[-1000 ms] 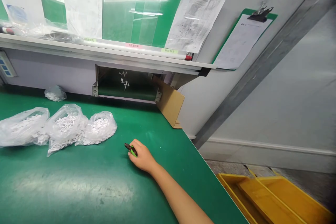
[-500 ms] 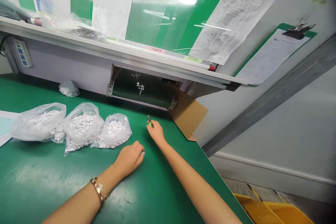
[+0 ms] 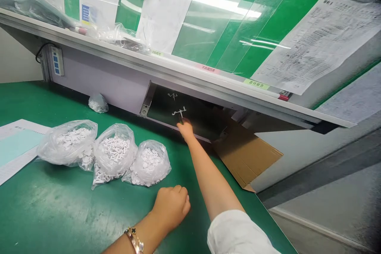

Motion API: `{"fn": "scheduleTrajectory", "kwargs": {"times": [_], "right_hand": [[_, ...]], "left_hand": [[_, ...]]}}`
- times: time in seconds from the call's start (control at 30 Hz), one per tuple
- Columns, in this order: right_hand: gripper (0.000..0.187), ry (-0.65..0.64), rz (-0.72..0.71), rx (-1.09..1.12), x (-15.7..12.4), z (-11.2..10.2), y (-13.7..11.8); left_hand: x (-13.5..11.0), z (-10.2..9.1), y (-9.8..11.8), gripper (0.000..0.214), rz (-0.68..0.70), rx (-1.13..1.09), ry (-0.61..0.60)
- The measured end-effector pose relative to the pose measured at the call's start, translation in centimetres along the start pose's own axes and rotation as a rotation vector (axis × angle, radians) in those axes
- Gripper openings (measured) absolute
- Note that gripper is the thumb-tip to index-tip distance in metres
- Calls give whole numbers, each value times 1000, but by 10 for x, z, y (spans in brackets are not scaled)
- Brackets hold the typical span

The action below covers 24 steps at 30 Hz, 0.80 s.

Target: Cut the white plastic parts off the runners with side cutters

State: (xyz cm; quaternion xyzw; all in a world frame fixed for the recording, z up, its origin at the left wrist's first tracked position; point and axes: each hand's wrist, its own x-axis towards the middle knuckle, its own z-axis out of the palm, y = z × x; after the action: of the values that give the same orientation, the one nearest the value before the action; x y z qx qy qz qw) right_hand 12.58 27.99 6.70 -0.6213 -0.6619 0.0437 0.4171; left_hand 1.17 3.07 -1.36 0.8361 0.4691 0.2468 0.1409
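Note:
My right hand [image 3: 185, 129] is stretched out to the dark conveyor opening [image 3: 193, 115] under the shelf, closed on a small green-handled cutter [image 3: 181, 118]. The tool's tip is at a white plastic part [image 3: 177, 111] lying on the belt. A second white part [image 3: 172, 95] lies farther back on the belt. Curled into a loose fist, my left hand [image 3: 172, 207] rests on the green table [image 3: 59, 210] with nothing visible in it. A bracelet is on that wrist. Three clear bags of white plastic pieces [image 3: 113, 154] lie to the left of my left hand.
A small crumpled bag [image 3: 98, 103] lies by the back wall. A cardboard sheet [image 3: 247, 154] leans at the right of the opening. Papers [image 3: 18, 147] lie at the table's left edge. A power strip [image 3: 56, 60] hangs under the shelf. The table edge runs diagonally at the lower right.
My right hand has moved forward from the table into the conveyor opening with the cutter. My left hand has come into view and curled into a fist on the table. The view swung left.

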Motion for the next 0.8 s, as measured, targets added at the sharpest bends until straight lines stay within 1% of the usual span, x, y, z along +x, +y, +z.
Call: {"fn": "scheduleTrajectory", "kwargs": {"times": [0.03,0.1,0.23,0.33,0.4,0.47,0.53,0.63,0.73,0.8], "right_hand": [[30,-3,-9,13,-15,-5,1],[27,-19,-41,41,-54,-21,3],[32,-94,-94,84,-157,-58,13],[31,-150,-80,106,-226,-80,18],[31,-181,-57,125,-258,-90,17],[32,-214,-33,169,-278,-98,12],[33,-237,-11,227,-288,-104,7],[33,-271,-7,301,-291,-110,3],[35,-327,-60,383,-289,-111,6],[31,-320,-66,462,-288,-109,9]], "left_hand": [[0,-1,0,19,-47,-11,6],[1,-3,1,21,-130,-26,25],[2,-2,0,23,-276,-56,67],[1,2,-2,26,-310,-81,79],[1,5,-3,23,-294,-97,64],[0,8,-6,18,-266,-118,40],[-1,9,-9,14,-246,-147,28],[-2,5,-16,16,-229,-212,55],[-3,-2,-24,23,-227,-304,105],[-3,-5,-28,30,-255,-354,143]]}}
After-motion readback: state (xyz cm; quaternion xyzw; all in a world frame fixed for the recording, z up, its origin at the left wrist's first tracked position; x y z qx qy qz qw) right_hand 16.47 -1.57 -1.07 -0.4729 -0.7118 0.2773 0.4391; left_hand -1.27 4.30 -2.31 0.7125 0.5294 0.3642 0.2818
